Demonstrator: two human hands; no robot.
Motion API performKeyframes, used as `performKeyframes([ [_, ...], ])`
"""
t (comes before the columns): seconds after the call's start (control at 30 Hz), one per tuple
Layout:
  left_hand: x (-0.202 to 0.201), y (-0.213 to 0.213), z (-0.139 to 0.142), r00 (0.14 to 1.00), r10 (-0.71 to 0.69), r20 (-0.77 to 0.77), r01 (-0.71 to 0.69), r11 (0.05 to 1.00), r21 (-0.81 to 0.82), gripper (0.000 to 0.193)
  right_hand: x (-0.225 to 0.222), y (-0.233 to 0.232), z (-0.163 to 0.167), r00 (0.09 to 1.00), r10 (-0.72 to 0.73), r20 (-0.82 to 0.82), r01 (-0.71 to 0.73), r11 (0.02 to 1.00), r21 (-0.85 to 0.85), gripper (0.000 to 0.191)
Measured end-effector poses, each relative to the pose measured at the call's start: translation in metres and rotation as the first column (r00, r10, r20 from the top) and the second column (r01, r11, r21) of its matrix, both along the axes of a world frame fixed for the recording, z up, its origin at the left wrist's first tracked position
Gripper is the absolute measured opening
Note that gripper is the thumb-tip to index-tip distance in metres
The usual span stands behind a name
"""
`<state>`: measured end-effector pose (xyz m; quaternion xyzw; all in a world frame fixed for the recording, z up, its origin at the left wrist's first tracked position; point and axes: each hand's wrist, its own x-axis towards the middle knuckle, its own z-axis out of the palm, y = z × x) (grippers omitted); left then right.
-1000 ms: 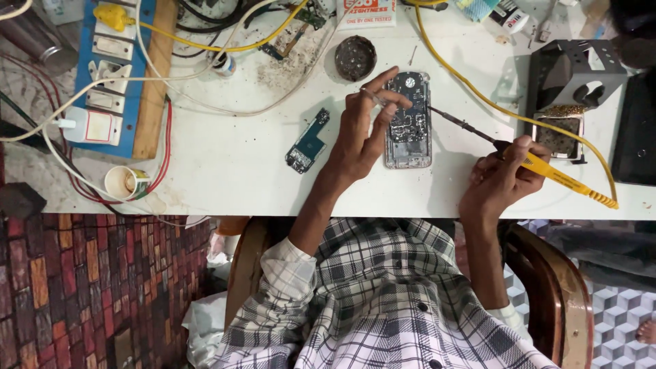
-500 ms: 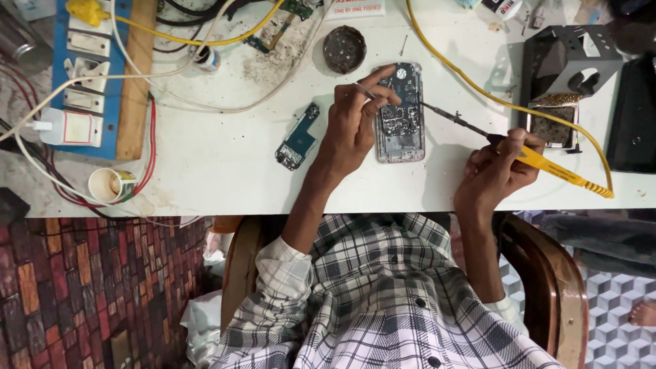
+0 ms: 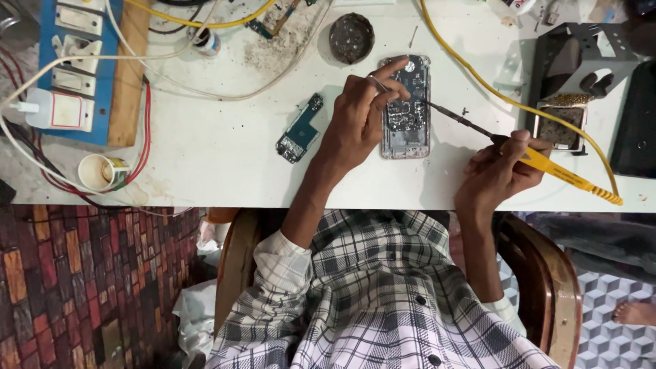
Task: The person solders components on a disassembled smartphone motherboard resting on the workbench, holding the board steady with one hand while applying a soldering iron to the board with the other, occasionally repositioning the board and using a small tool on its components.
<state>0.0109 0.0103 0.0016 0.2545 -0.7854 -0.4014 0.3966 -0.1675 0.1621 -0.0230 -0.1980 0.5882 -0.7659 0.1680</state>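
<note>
An opened phone (image 3: 408,130) with its circuitry showing lies on the white table (image 3: 219,157). My left hand (image 3: 355,126) rests on the phone's left side, with a thin metal tool (image 3: 378,83) pinched between thumb and finger over the board. My right hand (image 3: 500,172) grips a yellow-handled soldering iron (image 3: 547,164). Its dark tip (image 3: 437,109) reaches left to the phone's board, close to my left fingers.
A small blue circuit board (image 3: 299,130) lies left of the phone and a round tin (image 3: 351,29) above it. A metal iron stand (image 3: 567,68) with a cleaning pad (image 3: 560,128) stands at the right. A blue socket board (image 3: 68,61), cup (image 3: 99,172) and wires fill the left.
Both hands keep their places at the phone. The iron's tip stays on the board and my left fingers have shifted slightly. The camera's view has drifted a little.
</note>
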Motion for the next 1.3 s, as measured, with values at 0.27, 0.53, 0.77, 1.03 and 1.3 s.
performKeyframes([
  [0.27,-0.0004,-0.0005,-0.0004,0.999,-0.019,-0.038,0.020,0.999,0.027,0.044,-0.0029,0.0022,-0.0043,0.996,0.041,-0.082,-0.040,0.999,0.012,0.032],
  [0.53,-0.0008,-0.0027,0.0012,1.000,0.009,-0.025,-0.010,1.000,-0.019,0.029,-0.0035,-0.0009,-0.0019,0.994,0.060,-0.090,-0.062,0.998,-0.012,0.031],
  [0.77,-0.0009,-0.0013,0.0079,1.000,0.005,0.014,-0.005,0.999,0.038,0.041,-0.0016,-0.0004,0.0016,0.983,-0.009,-0.184,0.013,1.000,0.021,0.028],
  [1.03,-0.0005,-0.0035,0.0050,1.000,-0.002,-0.021,0.002,1.000,0.027,0.036,-0.0038,0.0011,-0.0047,0.987,-0.007,-0.158,0.006,1.000,-0.005,0.031],
  [1.3,-0.0005,-0.0037,0.0033,1.000,0.017,-0.018,-0.017,0.999,-0.038,0.020,-0.0051,0.0003,-0.0077,0.993,0.006,-0.119,-0.008,1.000,-0.012,0.032],
])
